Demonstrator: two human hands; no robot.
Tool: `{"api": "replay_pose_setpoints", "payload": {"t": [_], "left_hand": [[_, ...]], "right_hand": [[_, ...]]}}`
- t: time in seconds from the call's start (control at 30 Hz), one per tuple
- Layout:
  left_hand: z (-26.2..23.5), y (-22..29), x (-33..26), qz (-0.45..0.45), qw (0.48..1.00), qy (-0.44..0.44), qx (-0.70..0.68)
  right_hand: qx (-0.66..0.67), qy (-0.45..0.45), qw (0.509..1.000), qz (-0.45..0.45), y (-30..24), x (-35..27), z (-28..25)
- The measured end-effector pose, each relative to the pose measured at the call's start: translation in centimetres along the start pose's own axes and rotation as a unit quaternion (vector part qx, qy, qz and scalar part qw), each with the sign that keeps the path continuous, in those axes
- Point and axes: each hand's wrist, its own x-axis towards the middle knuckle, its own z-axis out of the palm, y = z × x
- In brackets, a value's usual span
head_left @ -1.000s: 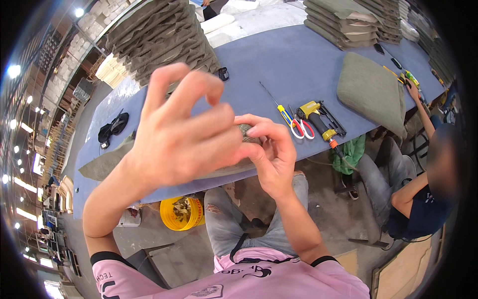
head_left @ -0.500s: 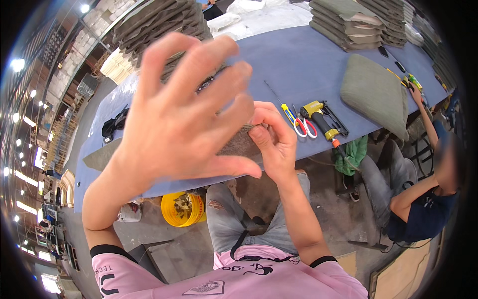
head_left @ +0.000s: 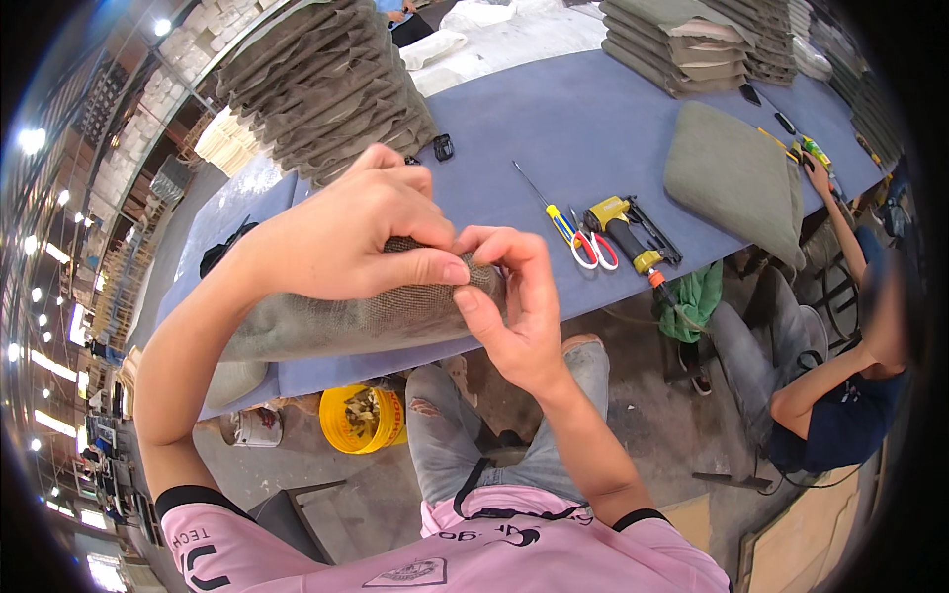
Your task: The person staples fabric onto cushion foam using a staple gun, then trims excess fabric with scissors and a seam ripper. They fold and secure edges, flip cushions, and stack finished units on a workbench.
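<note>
In front of me a grey-green fabric-covered cushion (head_left: 346, 321) sits at the near edge of the table. My left hand (head_left: 371, 232) reaches over its top, fingers curled and thumb pressed to the cover. Close beside it, my right hand (head_left: 519, 306) pinches the same cover near the cushion's right end. The thumbs and fingertips of both hands almost meet there. Whatever small piece may lie between the fingertips is hidden.
On the blue-covered table (head_left: 514, 119) lie a screwdriver (head_left: 561, 223), red-and-white scissors (head_left: 595, 251) and a yellow-black staple gun (head_left: 633, 232). Another cushion (head_left: 732, 173) lies right. Fabric stacks (head_left: 321, 89) stand behind. A yellow bucket (head_left: 361, 420) is below; a co-worker (head_left: 840, 415) sits at right.
My left hand has come down from its raised, spread pose and closed on the cushion's cover beside my right hand. More of the cushion shows now.
</note>
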Motion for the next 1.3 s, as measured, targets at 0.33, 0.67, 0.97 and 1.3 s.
{"api": "replay_pose_setpoints", "payload": {"t": [0.33, 0.67, 0.97, 1.3], "left_hand": [[2.4, -3.2, 0.8, -0.177, 0.896, -0.111, -0.391], [4.5, -3.3, -0.8, -0.027, 0.928, -0.053, -0.367], [4.7, -4.3, -0.1, -0.121, 0.857, -0.129, -0.483], [2.5, -7.4, 4.1, -0.08, 0.852, -0.146, -0.497]], "right_hand": [[0.011, 0.017, 1.0, 0.005, -0.4, -1.3, 0.1], [0.042, 0.01, 0.999, -0.023, -0.6, -2.7, 0.6], [-0.374, 0.031, 0.89, 0.26, 3.1, 2.7, -7.5], [-0.736, -0.169, 0.558, 0.344, 26.1, 5.3, -24.6]]}}
